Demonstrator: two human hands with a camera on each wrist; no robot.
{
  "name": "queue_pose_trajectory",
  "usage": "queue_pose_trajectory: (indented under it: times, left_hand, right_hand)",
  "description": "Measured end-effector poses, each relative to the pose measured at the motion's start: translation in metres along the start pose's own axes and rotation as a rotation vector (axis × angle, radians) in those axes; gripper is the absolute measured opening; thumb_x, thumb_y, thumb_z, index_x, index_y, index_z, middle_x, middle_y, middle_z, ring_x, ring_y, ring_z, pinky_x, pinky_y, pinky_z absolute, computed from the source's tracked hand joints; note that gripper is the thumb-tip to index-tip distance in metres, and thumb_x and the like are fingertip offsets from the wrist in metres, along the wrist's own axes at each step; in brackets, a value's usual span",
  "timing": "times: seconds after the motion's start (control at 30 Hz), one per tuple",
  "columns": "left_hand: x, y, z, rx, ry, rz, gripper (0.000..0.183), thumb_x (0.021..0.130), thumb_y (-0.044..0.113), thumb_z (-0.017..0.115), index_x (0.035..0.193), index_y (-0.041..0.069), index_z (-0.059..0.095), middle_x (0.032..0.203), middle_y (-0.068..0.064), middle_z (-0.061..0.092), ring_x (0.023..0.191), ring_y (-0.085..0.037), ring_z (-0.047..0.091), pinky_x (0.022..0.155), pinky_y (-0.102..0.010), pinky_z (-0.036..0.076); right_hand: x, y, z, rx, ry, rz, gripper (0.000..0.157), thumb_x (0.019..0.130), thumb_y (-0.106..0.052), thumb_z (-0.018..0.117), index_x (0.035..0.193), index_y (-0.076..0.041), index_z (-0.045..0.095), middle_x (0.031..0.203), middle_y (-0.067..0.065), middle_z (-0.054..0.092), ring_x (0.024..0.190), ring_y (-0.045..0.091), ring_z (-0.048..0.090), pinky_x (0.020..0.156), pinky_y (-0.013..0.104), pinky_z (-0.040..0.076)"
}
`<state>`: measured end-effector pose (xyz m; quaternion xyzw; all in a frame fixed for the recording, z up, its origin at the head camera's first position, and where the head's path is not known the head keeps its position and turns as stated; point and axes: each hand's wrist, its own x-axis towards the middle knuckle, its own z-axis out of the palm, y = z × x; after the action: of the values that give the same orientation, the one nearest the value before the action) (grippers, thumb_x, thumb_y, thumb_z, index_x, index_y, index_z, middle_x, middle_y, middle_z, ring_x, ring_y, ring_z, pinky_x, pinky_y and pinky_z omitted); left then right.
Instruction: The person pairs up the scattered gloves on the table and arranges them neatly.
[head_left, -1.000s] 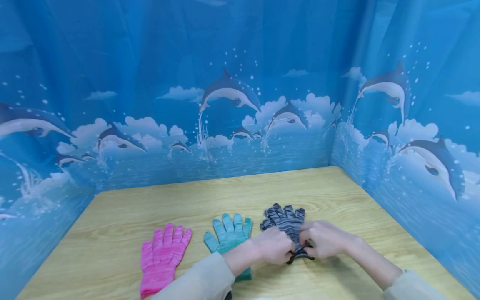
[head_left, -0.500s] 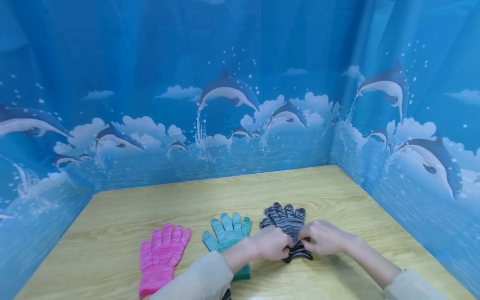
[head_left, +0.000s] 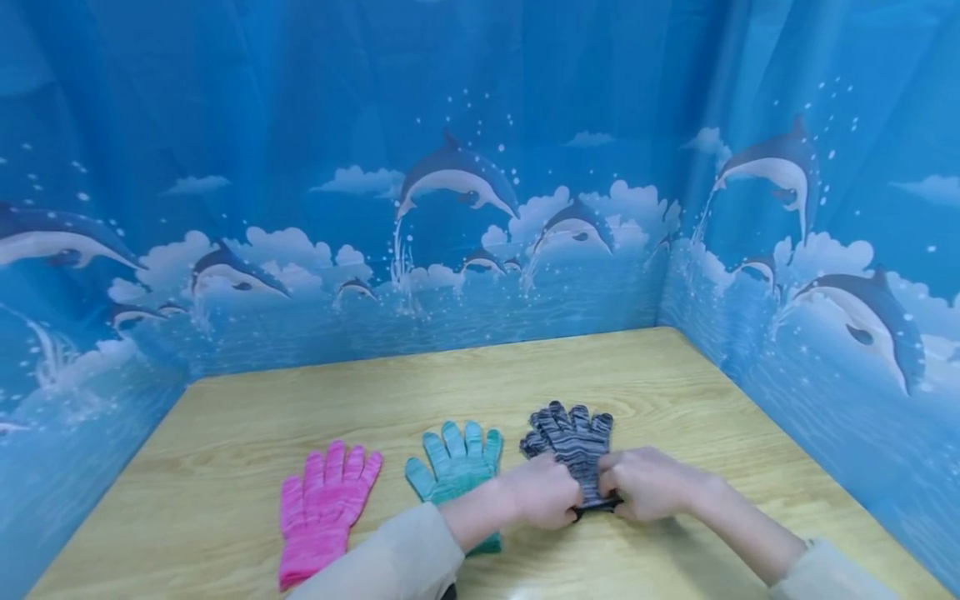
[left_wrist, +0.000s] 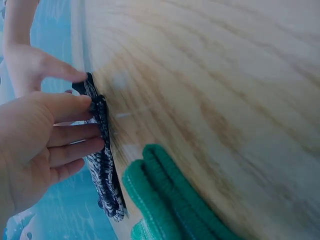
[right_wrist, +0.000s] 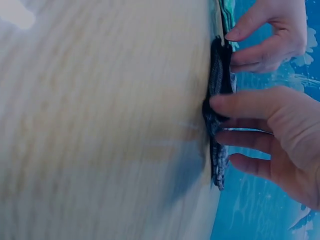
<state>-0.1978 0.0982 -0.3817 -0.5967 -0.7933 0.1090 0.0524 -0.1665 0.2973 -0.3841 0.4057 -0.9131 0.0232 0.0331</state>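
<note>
A black-and-grey striped knitted glove (head_left: pixel 576 450) lies on the right part of the table, its fingers pointing away from me. My left hand (head_left: pixel 542 493) pinches the left side of its cuff between thumb and fingers. On the opposite side of that cuff, my right hand (head_left: pixel 651 485) pinches too. In the left wrist view the glove's dark cuff (left_wrist: pixel 101 111) runs along the left hand's fingertips. The right wrist view has the right thumb on the near face of the black edge (right_wrist: pixel 214 116). Part of the cuff is hidden behind both hands.
A teal glove (head_left: pixel 453 467) lies left of the striped one, its lower part crossed by my left forearm. Farther left is a pink glove (head_left: pixel 324 508), cuff toward me. A blue dolphin-print curtain (head_left: pixel 375 167) stands around the wooden table's (head_left: pixel 360 392) back and sides.
The striped glove's cuff, which stuck out wavy below the hands, now forms a straighter edge between them. The right hand has shifted slightly toward me. The teal and pink gloves stay put.
</note>
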Motion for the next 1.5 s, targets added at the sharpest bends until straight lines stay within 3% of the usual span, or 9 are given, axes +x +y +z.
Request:
queue_pose_trajectory:
  times: [0.27, 0.43, 0.53, 0.67, 0.83, 0.97, 1.1, 1.3, 1.5]
  left_hand:
    - [-0.004, 0.005, 0.006, 0.085, 0.02, 0.017, 0.014, 0.081, 0.03, 0.067, 0.069, 0.025, 0.063, 0.064, 0.012, 0.056, 0.059, -0.005, 0.051, 0.067, -0.022, 0.036]
    - [-0.006, -0.003, 0.005, 0.017, 0.033, 0.016, 0.009, 0.084, 0.031, 0.064, 0.078, 0.026, 0.068, 0.07, 0.014, 0.057, 0.064, -0.002, 0.05, 0.069, -0.021, 0.037]
    - [-0.006, -0.017, 0.003, -0.065, 0.087, -0.062, 0.016, 0.086, 0.028, 0.063, 0.071, 0.023, 0.065, 0.062, 0.013, 0.053, 0.056, -0.001, 0.046, 0.06, -0.018, 0.035]
    - [-0.004, -0.04, 0.003, -0.203, 0.154, -0.265, 0.035, 0.089, 0.016, 0.057, 0.055, 0.018, 0.049, 0.048, 0.009, 0.037, 0.044, -0.004, 0.031, 0.046, -0.017, 0.025]
    - [0.0, -0.06, 0.009, -0.301, 0.103, -0.426, 0.035, 0.092, 0.013, 0.053, 0.058, 0.016, 0.051, 0.05, 0.006, 0.039, 0.046, -0.007, 0.034, 0.048, -0.02, 0.03]
    - [0.006, -0.065, 0.017, -0.294, 0.038, -0.473, 0.025, 0.092, 0.017, 0.057, 0.067, 0.015, 0.059, 0.058, 0.004, 0.05, 0.052, -0.008, 0.044, 0.053, -0.023, 0.038]
    - [0.012, -0.065, 0.023, -0.309, 0.005, -0.502, 0.014, 0.089, 0.019, 0.061, 0.077, 0.013, 0.064, 0.068, 0.003, 0.058, 0.059, -0.009, 0.05, 0.059, -0.026, 0.044]
    - [0.018, -0.066, 0.026, -0.311, 0.034, -0.514, 0.015, 0.081, 0.004, 0.061, 0.069, 0.013, 0.061, 0.068, 0.002, 0.058, 0.061, -0.01, 0.05, 0.059, -0.025, 0.044]
    - [0.018, -0.068, 0.019, -0.399, 0.123, -0.534, 0.014, 0.08, -0.004, 0.061, 0.088, 0.008, 0.063, 0.08, -0.002, 0.06, 0.073, -0.012, 0.057, 0.062, -0.022, 0.047]
  right_hand:
    - [0.002, -0.005, 0.006, -0.091, 0.045, 0.0, 0.028, 0.056, -0.003, 0.07, 0.067, -0.021, 0.052, 0.069, -0.014, 0.042, 0.057, 0.001, 0.04, 0.047, 0.021, 0.038]
    - [0.004, -0.008, 0.002, -0.086, 0.013, 0.038, 0.019, 0.065, -0.015, 0.074, 0.069, -0.02, 0.056, 0.07, -0.014, 0.045, 0.059, 0.001, 0.043, 0.05, 0.022, 0.04]
    - [0.003, -0.006, 0.0, -0.053, 0.026, 0.049, 0.013, 0.073, -0.026, 0.072, 0.074, -0.018, 0.062, 0.074, -0.013, 0.05, 0.063, 0.0, 0.046, 0.054, 0.021, 0.043]
    - [0.004, -0.004, 0.001, -0.042, 0.088, 0.002, 0.014, 0.076, -0.027, 0.071, 0.084, -0.016, 0.067, 0.081, -0.01, 0.056, 0.07, 0.002, 0.053, 0.06, 0.02, 0.047]
    - [0.009, -0.006, 0.004, -0.018, 0.158, -0.121, 0.016, 0.073, -0.021, 0.072, 0.089, -0.017, 0.068, 0.088, -0.007, 0.058, 0.075, 0.002, 0.055, 0.064, 0.018, 0.047]
    - [0.012, -0.009, 0.007, -0.014, 0.146, -0.182, 0.018, 0.072, -0.018, 0.074, 0.089, -0.019, 0.068, 0.089, -0.008, 0.058, 0.075, 0.001, 0.054, 0.062, 0.016, 0.045]
    - [0.012, -0.011, 0.009, -0.048, 0.121, -0.18, 0.02, 0.07, -0.019, 0.074, 0.089, -0.021, 0.068, 0.09, -0.008, 0.059, 0.076, 0.002, 0.055, 0.061, 0.017, 0.046]
    - [0.013, -0.011, 0.01, -0.064, 0.104, -0.164, 0.021, 0.07, -0.018, 0.074, 0.089, -0.023, 0.068, 0.091, -0.009, 0.058, 0.078, 0.004, 0.055, 0.059, 0.019, 0.046]
    - [0.013, -0.009, 0.011, -0.058, 0.113, -0.165, 0.018, 0.07, -0.02, 0.074, 0.087, -0.023, 0.069, 0.089, -0.01, 0.058, 0.075, 0.001, 0.053, 0.058, 0.017, 0.044]
